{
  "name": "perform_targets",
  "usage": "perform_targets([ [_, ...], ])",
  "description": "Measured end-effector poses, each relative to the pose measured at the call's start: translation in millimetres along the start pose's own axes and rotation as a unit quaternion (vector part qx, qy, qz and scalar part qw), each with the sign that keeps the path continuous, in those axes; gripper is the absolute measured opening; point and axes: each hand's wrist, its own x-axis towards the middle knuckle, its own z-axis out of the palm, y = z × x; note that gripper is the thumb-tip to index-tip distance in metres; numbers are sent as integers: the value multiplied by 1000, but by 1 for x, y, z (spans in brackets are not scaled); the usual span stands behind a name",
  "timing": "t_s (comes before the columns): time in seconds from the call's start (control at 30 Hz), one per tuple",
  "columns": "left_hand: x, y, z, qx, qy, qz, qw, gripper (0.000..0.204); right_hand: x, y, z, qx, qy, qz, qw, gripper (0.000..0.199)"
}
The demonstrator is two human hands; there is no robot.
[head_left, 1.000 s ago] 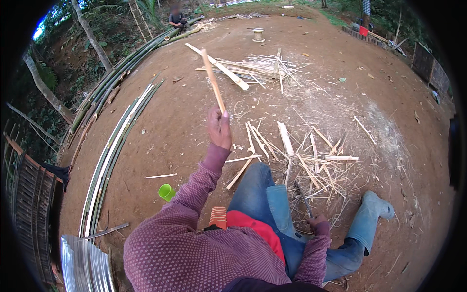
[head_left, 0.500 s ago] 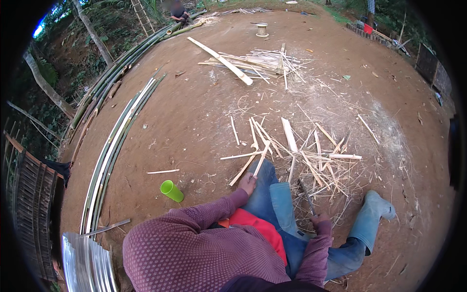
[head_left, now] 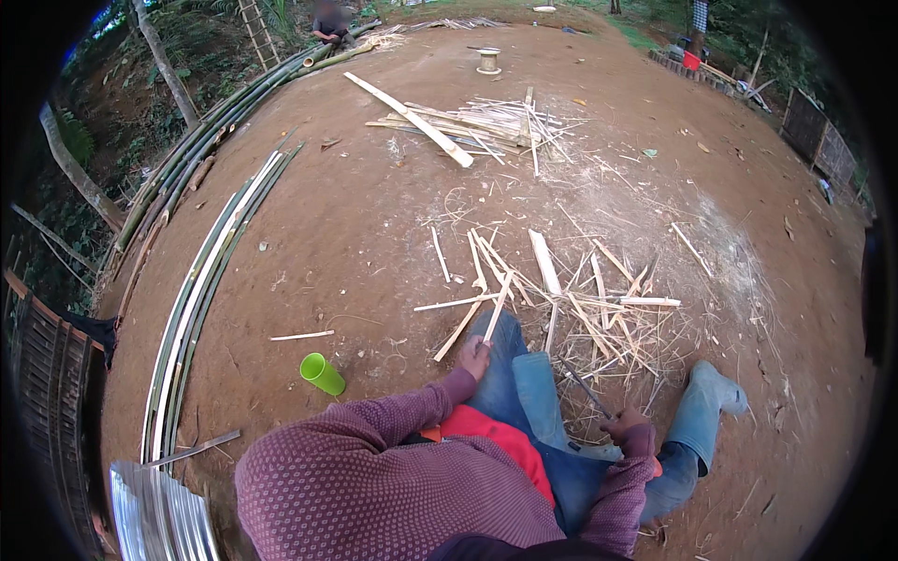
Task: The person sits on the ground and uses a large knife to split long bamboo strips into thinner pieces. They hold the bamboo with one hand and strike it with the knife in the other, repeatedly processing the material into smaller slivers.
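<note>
A bright green cup (head_left: 327,378) is on the brown ground (head_left: 318,238); at the lower left there is a shiny corrugated sheet (head_left: 161,514); farther away stands a pale spool (head_left: 488,65); at the upper left, a ladder (head_left: 258,33) rises near a seated person (head_left: 328,25); a red container (head_left: 691,61) is at the upper right.

The person wears a purple shirt (head_left: 402,486) with long sleeves (head_left: 398,411) and lots of tiny pale shapes. The cuffs (head_left: 459,384) are plain purple. Below are bright red cloth (head_left: 496,441), blue jeans (head_left: 503,344) and tall, light blue boots (head_left: 703,416).
</note>
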Motion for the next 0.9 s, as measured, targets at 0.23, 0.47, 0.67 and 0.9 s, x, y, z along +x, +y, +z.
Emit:
perform_targets([
  [0.23,-5,13,-4,-57,-10,-17,998,25,-56,3,8,0,87,-58,994,47],
  [0.47,-3,8,-8,-119,-27,-21,992,27,-93,-4,41,185,164,-101,964,52],
  [0.67,-1,5,-11,-97,-22,-13,995,25,-93,-8,37,343,162,-124,917,49],
  [0.9,1,-4,-11,-62,-39,-21,997,25,-85,-32,11,343,226,-144,900,50],
])
